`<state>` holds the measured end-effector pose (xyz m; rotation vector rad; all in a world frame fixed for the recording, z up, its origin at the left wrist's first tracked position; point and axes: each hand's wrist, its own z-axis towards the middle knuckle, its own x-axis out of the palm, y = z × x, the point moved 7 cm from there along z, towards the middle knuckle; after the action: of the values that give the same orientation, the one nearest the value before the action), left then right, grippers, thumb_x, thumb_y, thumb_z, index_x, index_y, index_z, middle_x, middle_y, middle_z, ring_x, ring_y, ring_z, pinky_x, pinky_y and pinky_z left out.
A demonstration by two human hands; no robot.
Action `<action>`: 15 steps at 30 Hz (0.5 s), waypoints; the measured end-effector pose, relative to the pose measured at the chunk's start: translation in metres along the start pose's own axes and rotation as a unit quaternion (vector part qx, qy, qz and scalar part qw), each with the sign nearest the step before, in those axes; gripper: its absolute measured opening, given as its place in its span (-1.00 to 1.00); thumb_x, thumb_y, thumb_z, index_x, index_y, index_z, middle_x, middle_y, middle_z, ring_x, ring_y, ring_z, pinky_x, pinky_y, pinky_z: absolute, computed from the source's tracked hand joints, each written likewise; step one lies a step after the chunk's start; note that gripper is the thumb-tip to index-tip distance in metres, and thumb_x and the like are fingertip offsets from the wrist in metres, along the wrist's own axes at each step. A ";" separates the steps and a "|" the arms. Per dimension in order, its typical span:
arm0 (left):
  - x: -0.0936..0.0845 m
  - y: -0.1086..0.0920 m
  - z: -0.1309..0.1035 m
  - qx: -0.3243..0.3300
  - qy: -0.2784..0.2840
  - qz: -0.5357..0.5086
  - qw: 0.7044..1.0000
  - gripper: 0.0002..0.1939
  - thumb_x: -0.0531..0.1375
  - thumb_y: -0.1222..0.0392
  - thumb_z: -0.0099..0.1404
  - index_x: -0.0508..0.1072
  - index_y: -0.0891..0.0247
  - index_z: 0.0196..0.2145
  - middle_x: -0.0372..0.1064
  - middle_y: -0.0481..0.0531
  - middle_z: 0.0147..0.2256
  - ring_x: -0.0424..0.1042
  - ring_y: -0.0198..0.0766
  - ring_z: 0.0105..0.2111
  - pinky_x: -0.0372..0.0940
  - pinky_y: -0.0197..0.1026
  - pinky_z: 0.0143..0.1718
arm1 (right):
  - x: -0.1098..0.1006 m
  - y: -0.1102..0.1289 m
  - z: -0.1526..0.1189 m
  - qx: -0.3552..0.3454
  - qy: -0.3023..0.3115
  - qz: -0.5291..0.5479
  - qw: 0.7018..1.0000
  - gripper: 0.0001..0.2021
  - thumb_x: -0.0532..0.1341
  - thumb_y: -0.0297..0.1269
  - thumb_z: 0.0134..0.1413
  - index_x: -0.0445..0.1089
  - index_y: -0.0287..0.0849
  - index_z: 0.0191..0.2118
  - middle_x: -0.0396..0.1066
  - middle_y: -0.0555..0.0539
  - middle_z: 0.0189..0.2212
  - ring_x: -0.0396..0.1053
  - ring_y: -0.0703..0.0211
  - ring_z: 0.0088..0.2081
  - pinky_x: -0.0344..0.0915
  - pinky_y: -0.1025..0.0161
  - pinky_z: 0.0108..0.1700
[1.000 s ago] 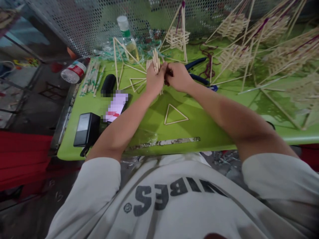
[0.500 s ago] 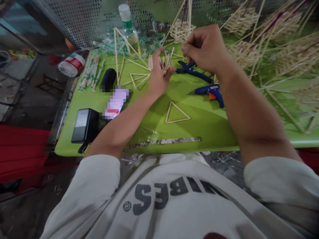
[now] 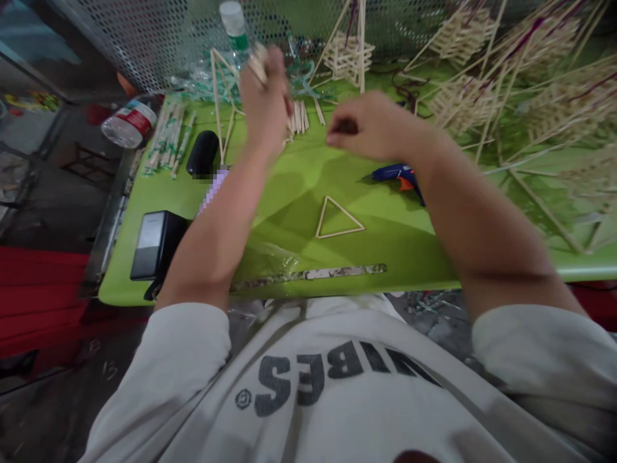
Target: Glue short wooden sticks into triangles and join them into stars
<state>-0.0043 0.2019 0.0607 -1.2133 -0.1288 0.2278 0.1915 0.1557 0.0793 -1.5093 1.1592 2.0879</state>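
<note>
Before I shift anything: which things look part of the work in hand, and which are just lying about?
Likely part of it:
stick bundle in the left hand
loose sticks
stick triangle
blue glue gun

Probably just lying about:
phone, partly hidden
black box
red-labelled bottle
black oblong object

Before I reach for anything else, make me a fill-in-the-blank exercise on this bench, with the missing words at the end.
1. A bundle of sticks is held in the person's ____.
2. The three joined sticks lying alone near the front of the green table form a ____.
3. The blue glue gun has a trigger coloured ____.
4. The bottle with the green label, at the back, has a cap coloured ____.

Missing words: left hand; triangle; orange; white.
</note>
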 end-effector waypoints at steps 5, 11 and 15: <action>-0.050 -0.054 0.043 0.083 -0.117 -0.232 0.962 -0.61 -0.15 0.17 0.97 0.08 0.04 -0.17 -0.15 -0.22 -0.42 0.02 -0.43 -0.61 -0.03 -0.23 -0.52 | 0.083 0.057 0.011 -0.076 0.128 -0.165 0.975 -0.65 0.22 -0.23 0.61 0.71 -0.07 0.26 0.74 -0.24 0.26 0.70 -0.19 0.17 0.63 -0.12 0.19; -0.047 -0.085 0.024 0.021 -0.125 -0.245 0.961 -0.60 -0.15 0.21 0.96 0.03 0.05 -0.19 -0.14 -0.23 -0.41 0.03 -0.56 -0.65 -0.08 -0.40 -0.53 | 0.125 0.077 0.049 -0.113 0.153 -0.253 0.948 -0.68 0.21 -0.52 0.39 0.72 -0.17 0.02 0.77 -0.25 0.08 0.72 -0.23 0.15 0.65 -0.13 0.16; -0.044 -0.096 0.016 0.007 -0.141 -0.223 0.964 -0.58 -0.18 0.23 0.95 0.04 0.09 -0.22 -0.11 -0.26 -0.44 0.24 -0.63 -0.64 0.12 -0.63 -0.44 | 0.125 0.077 0.062 -0.181 0.169 -0.262 0.933 -0.71 0.18 -0.53 0.44 0.68 -0.23 -0.06 0.76 -0.28 0.08 0.67 -0.28 0.21 0.60 -0.24 0.24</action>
<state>-0.0404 0.1742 0.1570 -1.1010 -0.6412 0.0047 0.0514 0.1304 0.0069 -2.1278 0.3809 1.7684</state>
